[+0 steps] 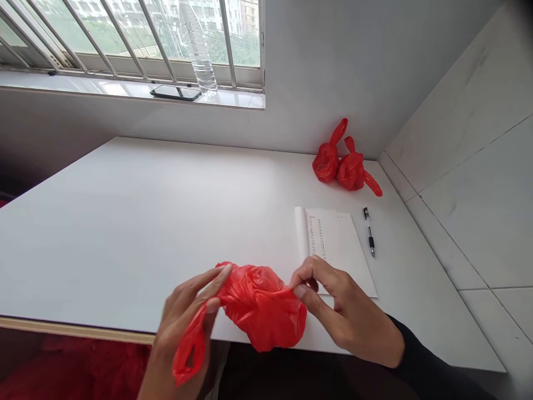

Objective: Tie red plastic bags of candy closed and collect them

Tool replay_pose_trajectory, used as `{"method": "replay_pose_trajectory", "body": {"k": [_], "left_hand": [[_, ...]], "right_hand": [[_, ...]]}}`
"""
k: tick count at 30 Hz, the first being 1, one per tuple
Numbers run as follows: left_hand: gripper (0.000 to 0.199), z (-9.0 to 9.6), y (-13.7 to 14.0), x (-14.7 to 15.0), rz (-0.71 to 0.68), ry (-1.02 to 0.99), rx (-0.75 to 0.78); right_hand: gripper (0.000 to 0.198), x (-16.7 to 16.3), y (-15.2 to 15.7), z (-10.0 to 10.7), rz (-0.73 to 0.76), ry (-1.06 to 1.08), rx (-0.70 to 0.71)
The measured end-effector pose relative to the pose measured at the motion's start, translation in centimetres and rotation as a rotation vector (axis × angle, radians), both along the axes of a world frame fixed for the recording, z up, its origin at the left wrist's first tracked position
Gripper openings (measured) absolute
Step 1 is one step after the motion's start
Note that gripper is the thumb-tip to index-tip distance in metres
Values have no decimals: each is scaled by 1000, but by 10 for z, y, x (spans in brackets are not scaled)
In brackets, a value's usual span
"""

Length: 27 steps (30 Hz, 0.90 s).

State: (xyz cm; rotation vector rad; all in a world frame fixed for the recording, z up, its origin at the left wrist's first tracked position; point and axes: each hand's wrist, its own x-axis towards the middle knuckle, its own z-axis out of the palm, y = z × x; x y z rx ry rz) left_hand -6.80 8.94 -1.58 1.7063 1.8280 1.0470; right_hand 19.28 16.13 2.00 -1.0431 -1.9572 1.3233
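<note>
A red plastic bag (266, 311), bunched and rounded, rests at the front edge of the white table, partly over it. What it contains is hidden. My left hand (187, 311) grips its left side, with one handle loop hanging down past the thumb. On the other side, my right hand (333, 300) pinches a bit of the bag between thumb and forefinger. Just beyond the right hand lies an open notepad (343, 244) with columns of small handwriting.
Two tied red bags (327, 161) sit at the table's back right corner. A black-and-clear pen (370, 233) lies right of the notepad. On the windowsill are a phone (175, 93) and a clear water bottle (203, 66). A tiled wall (478, 211) bounds the right side.
</note>
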Motion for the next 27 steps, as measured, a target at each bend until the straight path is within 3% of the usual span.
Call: {"method": "replay_pose_trajectory", "body": {"k": [2, 5, 8, 11, 13, 16, 19, 21, 24, 27], "left_hand": [[34, -6, -9, -11, 138, -24, -111], [45, -7, -14, -13, 266, -144, -304], [58, 0, -13, 7, 336, -469, -418], [61, 5, -14, 37, 346, -785, -408], [59, 5, -17, 53, 295, -895, -394], [56, 5, -22, 56, 213, -877, -301], [44, 15, -36, 31, 254, -649, -201], [41, 23, -50, 0, 395, -543, -124], [54, 27, -78, -59, 712, -502, -39], [57, 7, -117, -117, 833, -389, -129]], "right_hand": [[17, 10, -8, -9, -19, -74, -97], [21, 16, -16, -18, -43, -130, -226], [16, 13, -20, -22, -27, -100, -218], [12, 3, -29, -30, -34, -57, -217], [32, -6, -41, -40, -34, -53, -258], [49, -22, -65, -51, 64, -95, -208], [56, -37, -85, -48, 204, -91, -67], [58, -44, -92, -40, 207, -65, -46], [48, -48, -96, -32, 108, -60, -133], [39, -44, -98, -39, 48, -83, -245]]}}
